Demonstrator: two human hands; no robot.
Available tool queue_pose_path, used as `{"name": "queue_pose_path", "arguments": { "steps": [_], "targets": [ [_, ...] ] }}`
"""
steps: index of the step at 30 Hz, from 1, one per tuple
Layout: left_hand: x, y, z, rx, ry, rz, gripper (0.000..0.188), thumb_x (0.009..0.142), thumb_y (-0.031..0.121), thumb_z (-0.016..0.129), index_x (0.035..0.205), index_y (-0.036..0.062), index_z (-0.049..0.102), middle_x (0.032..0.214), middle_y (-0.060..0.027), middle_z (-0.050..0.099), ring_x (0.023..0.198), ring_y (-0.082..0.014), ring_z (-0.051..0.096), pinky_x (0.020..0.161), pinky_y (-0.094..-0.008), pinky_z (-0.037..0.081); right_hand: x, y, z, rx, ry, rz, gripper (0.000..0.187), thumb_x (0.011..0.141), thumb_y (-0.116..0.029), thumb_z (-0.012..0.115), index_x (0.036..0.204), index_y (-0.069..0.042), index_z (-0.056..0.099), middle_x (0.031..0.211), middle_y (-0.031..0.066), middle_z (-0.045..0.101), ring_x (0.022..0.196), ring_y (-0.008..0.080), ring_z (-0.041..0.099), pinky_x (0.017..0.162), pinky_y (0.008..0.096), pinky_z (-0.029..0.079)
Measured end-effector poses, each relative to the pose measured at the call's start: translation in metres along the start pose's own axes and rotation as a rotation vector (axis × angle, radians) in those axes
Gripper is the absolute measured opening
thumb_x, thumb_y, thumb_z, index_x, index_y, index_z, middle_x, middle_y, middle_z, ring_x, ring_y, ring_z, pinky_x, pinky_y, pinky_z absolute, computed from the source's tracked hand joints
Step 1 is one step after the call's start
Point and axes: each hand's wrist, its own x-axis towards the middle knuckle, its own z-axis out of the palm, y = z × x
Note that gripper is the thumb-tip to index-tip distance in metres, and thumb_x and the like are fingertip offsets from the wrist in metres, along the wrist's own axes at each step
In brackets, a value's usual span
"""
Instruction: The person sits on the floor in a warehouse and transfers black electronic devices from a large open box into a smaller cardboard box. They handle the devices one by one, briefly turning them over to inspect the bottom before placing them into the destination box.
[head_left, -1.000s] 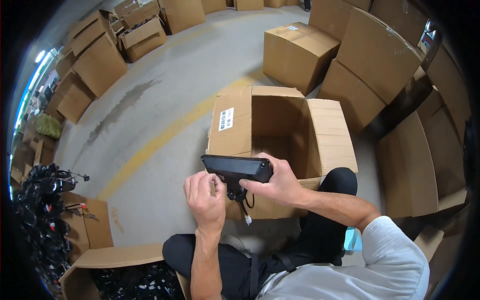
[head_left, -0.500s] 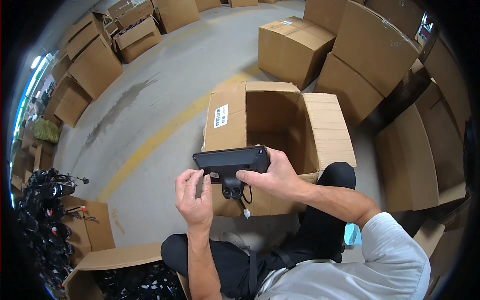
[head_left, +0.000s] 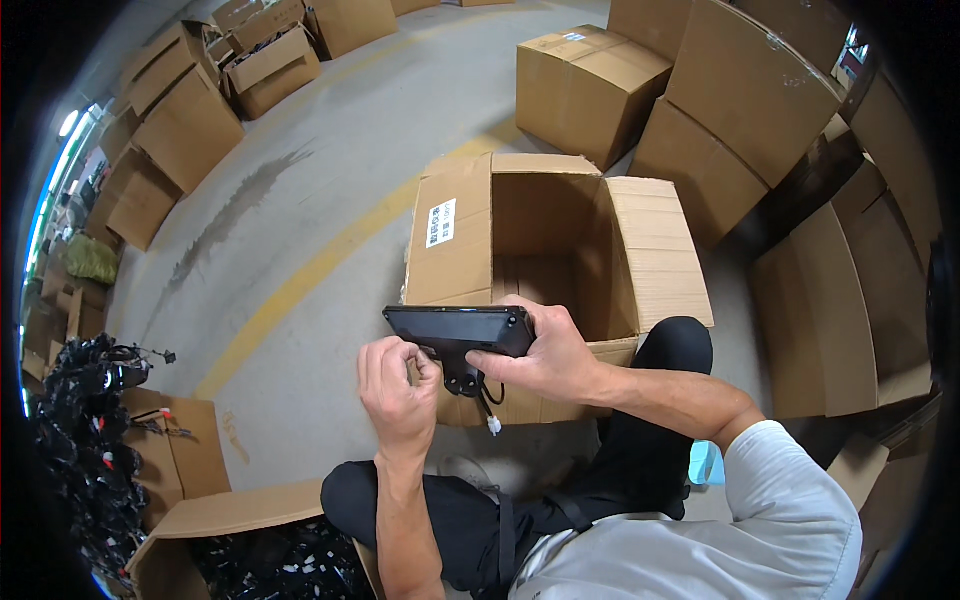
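Note:
A wide black instrument display (head_left: 455, 330) is held over the near edge of an open cardboard box (head_left: 455, 265). My right hand (head_left: 548, 350) grips its right end, thumb on the back and fingers behind the top edge. Below the casing juts a black mounting bracket (head_left: 460, 376). From it hangs a short black cable ending in a white connector (head_left: 494, 426). My left hand (head_left: 400, 388) is closed in a pinch against the display's lower edge, left of the bracket. Whatever lies between its fingertips is hidden.
At lower left stands a cardboard box (head_left: 245, 508) of small black parts. Black wired units (head_left: 90, 450) are heaped at far left. Cartons (head_left: 585, 95) are stacked along the right and back. A yellow line (head_left: 300, 285) crosses the grey floor.
My left hand has moved right along the display's lower edge, and its fingers have closed together. They now cover the small pale patch on the casing. The display has tilted slightly.

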Motion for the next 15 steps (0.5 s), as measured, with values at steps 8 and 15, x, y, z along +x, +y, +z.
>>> {"name": "queue_pose_path", "arguments": {
  "steps": [8,15],
  "targets": [
    [-0.005,-0.005,-0.002,-0.113,-0.013,-0.019,0.028,0.070,-0.012,0.068,0.092,0.0012,0.058,0.092,-0.0140,0.059,0.083,-0.0320,0.059,0.073,-0.0414,0.050,0.005,-0.008,-0.001,0.196,0.000,0.117,0.035,0.085,-0.013,0.080,0.111,0.005,0.065,0.089,0.0051,0.070,0.077,0.0082,0.064,0.070,0.0254,0.054],
    [0.001,0.003,-0.014,-0.166,0.003,-0.059,0.023,0.078,-0.008,0.076,0.097,-0.0015,0.065,0.099,-0.0139,0.065,0.084,-0.0315,0.063,0.074,-0.0380,0.053,0.004,-0.008,-0.001,0.214,0.015,0.123,0.034,0.086,-0.014,0.081,0.110,0.005,0.064,0.092,0.0045,0.069,0.078,0.0075,0.063,0.070,0.0243,0.053]
  ]
}}
